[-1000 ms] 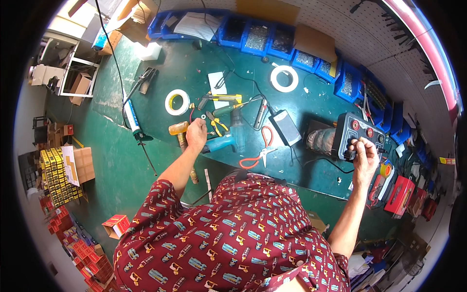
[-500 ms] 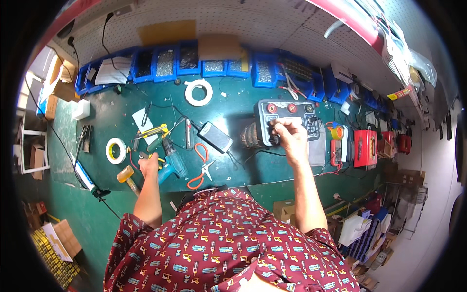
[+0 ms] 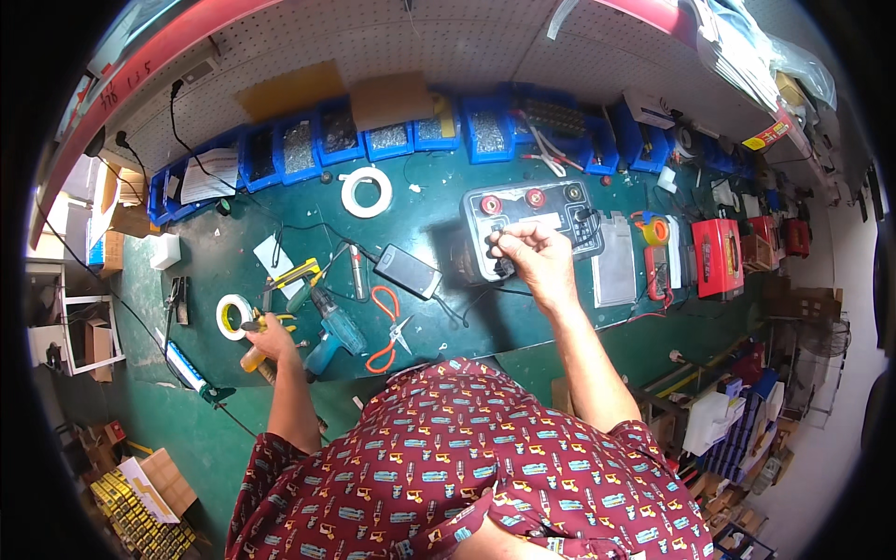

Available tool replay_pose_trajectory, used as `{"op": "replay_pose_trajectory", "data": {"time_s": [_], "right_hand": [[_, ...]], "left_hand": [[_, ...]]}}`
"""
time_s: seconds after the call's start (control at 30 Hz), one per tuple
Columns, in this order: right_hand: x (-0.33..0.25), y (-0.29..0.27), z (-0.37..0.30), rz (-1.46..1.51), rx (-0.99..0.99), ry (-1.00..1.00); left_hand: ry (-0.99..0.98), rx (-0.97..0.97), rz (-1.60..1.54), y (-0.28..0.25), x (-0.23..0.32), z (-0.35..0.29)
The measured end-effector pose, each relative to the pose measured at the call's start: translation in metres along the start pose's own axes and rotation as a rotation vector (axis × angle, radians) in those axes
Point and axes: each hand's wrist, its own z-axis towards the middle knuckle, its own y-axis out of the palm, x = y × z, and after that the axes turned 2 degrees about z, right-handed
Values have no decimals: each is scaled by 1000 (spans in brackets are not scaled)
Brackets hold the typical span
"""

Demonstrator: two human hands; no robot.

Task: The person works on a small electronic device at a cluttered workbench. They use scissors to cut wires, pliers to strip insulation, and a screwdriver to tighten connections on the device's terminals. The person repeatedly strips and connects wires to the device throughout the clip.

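Note:
My left hand (image 3: 271,342) is closed around what look like yellow-handled pliers (image 3: 287,323), beside a roll of white tape (image 3: 233,317) and above a yellow-headed mallet (image 3: 252,358). My right hand (image 3: 544,266) has thumb and fingers pinched together over the left part of a dark electrical box (image 3: 477,210); whatever is between the fingertips is too small to make out. The box's panel carries red terminals (image 3: 491,204) and a black one (image 3: 573,192). A teal cordless drill (image 3: 338,332) and orange-handled scissors (image 3: 384,358) lie between my hands.
Blue bins (image 3: 299,149) of small hardware line the back of the green bench (image 3: 411,201). A black power adapter (image 3: 408,271) with cables and another white tape roll (image 3: 366,192) lie mid-bench. Rightward are a red multimeter (image 3: 657,269) and a red box (image 3: 717,259).
My left hand has moved down and left with the pliers, toward the tape roll and mallet. My right hand stays at the box's panel, still pinched. The whole view has shifted slightly.

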Motion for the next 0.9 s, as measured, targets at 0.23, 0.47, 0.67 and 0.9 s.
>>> {"op": "replay_pose_trajectory", "data": {"time_s": [0.23,0.47,0.67,0.9], "right_hand": [[2,-3,0,4,-9,13],[1,-2,2,-39,-20,7],[1,-3,-2,-53,-12,12],[0,0,-1,-12,-22,12]], "left_hand": [[-132,-650,-1143,-20,92,43],[-1164,-1420,-1467,6,237,-57],[-395,-1753,-874,1,306,-175],[710,-1339,-56,29,295,-198]]}}
